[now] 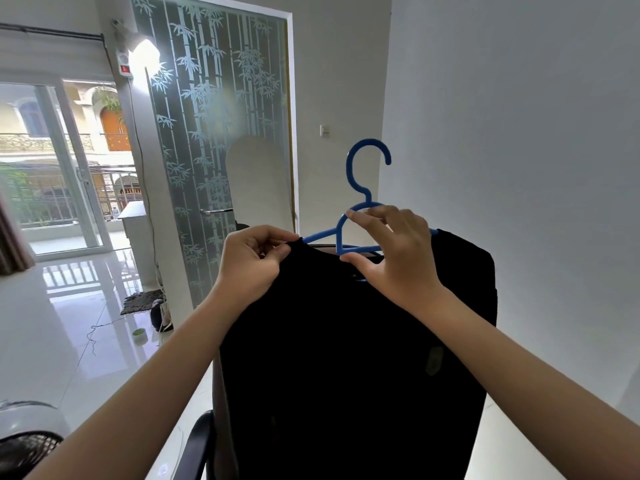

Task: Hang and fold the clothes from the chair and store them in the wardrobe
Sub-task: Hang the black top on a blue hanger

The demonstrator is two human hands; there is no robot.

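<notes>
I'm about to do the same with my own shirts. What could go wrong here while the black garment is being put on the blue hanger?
The left hand only pinches the black garment at its collar edge, and the blue hanger arm there is still bare, so the fabric could slip off that side. The right hand alone holds the hanger, which could tilt.

Camera placement: one head-worn wide-angle view.
The camera sits at the person's head height, faces forward and slightly down, and looks close over both forearms toward a bamboo-patterned glass door (214, 133) and white wall (519, 150); lines at the frame edges bow from the wide lens. There is no second view.
</notes>
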